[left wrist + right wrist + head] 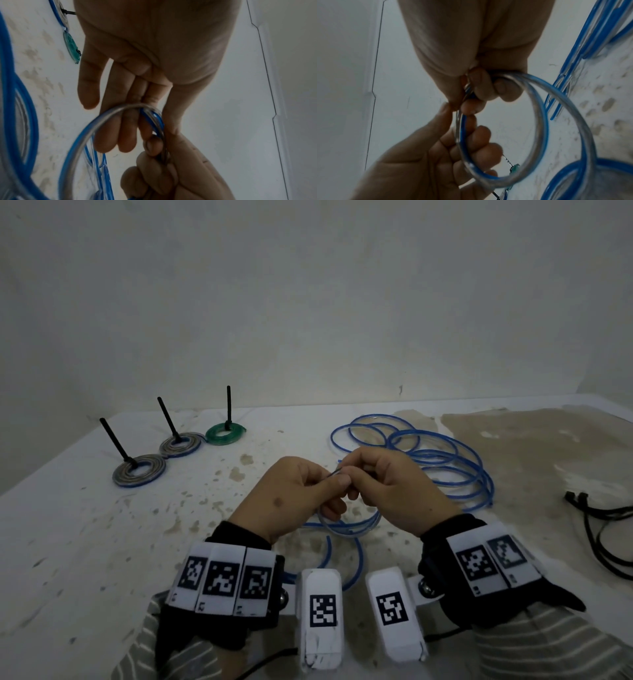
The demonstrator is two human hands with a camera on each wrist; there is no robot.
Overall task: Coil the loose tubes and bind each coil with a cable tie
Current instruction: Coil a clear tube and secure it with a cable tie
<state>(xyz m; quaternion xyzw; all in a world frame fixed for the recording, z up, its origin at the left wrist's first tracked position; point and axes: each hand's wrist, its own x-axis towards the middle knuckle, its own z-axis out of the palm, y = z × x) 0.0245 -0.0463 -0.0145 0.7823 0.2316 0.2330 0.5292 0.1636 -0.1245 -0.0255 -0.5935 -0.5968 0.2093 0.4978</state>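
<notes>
Hands [342, 484] pinching blue tube [349, 525] loop, square coded wristband markers [222, 578], no readable writing

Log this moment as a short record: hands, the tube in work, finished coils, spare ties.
left hand: pinches the top of a small loop of blue tube
right hand: fingers curled round the same loop, next to the left hand
loop state: held above the table, no tie visible on it
loose blue tube: lies unwound behind the hands
finished coils: two grey-blue coils and a green coil, each bound with a black cable tie
spare cable ties: at the table's right edge
</notes>
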